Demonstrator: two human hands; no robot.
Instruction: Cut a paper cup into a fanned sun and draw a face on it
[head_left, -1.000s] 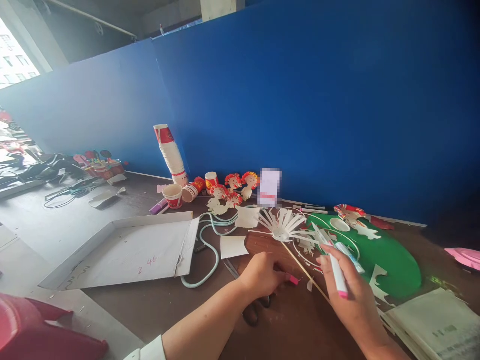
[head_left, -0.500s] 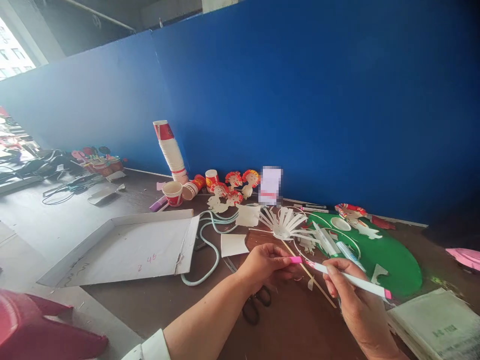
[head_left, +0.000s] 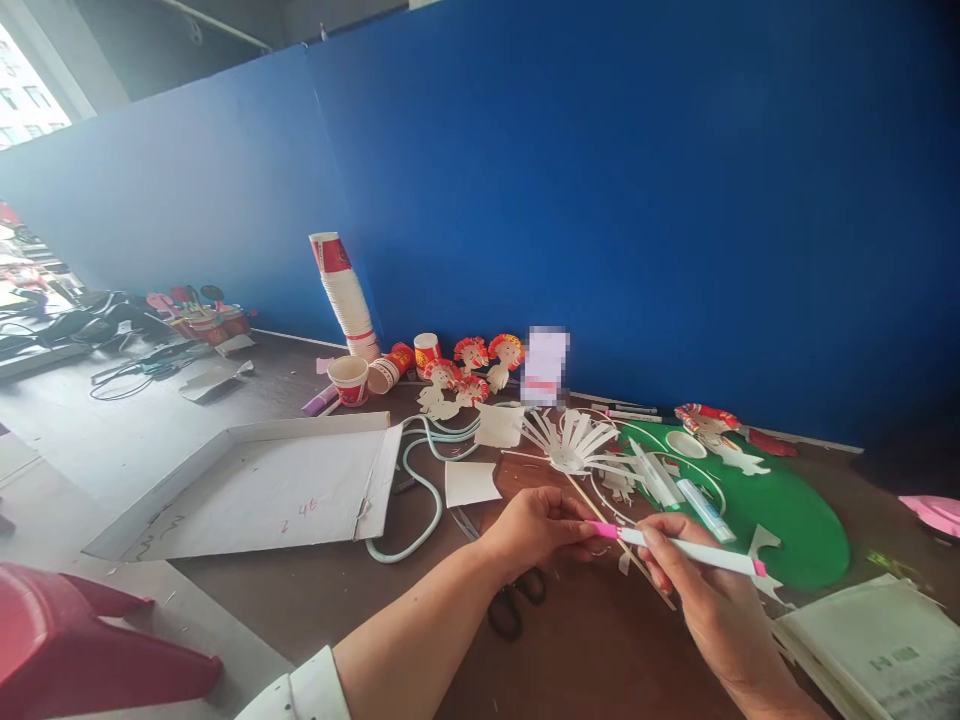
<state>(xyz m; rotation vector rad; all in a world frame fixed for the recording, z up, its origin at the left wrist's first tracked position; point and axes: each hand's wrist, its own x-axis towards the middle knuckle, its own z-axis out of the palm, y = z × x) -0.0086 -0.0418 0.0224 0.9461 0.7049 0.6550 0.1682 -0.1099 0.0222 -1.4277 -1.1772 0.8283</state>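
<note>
My left hand [head_left: 544, 530] is closed, pinching a pink marker cap [head_left: 601, 530] between thumb and fingers. My right hand [head_left: 694, 580] grips a white felt-tip marker [head_left: 709, 555] with a pink end, pointing left. The marker's tip end meets the cap's mouth, and the nib is out of sight. Behind both hands, a paper cup cut into spread white strips [head_left: 570, 452] lies on the table, with a thin wooden stick [head_left: 649, 575] running from it under the marker. Beneath my left wrist lie scissors [head_left: 510, 605] with black handles, partly covered.
A shallow white cardboard tray [head_left: 262, 490] sits left, beside a pale cable [head_left: 431, 540]. Stacked paper cups [head_left: 349, 300] and red-fringed paper figures [head_left: 472, 360] line the blue partition [head_left: 600, 200]. Right, a green round mat [head_left: 802, 530] bears more markers [head_left: 705, 510] and scraps.
The marker in my right hand and the pink cap in my left have come together, closing the gap where the pink nib showed. The view has shifted slightly.
</note>
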